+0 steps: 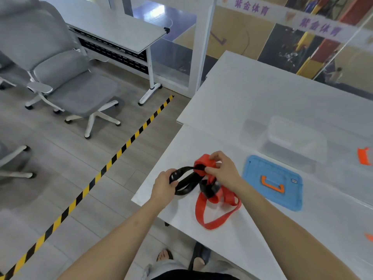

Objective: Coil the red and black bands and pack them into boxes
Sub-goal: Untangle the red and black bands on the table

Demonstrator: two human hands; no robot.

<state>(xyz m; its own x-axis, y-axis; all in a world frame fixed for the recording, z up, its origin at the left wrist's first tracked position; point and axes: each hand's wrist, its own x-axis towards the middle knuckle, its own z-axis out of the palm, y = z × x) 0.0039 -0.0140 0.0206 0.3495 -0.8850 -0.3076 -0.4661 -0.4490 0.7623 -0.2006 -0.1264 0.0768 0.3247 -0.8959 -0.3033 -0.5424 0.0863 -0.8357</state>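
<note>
A red band and a black band lie tangled together near the left edge of the white table. My right hand pinches a rolled-up red part at the top of the tangle. My left hand grips a loop of the black band and holds it out to the left. A long red loop trails toward me on the table. A clear plastic box stands behind, and its blue lid with an orange handle lies flat to the right of my hands.
An orange clip shows at the right edge. Off the table to the left are grey office chairs, another desk and black-yellow floor tape. A glass partition stands behind the table.
</note>
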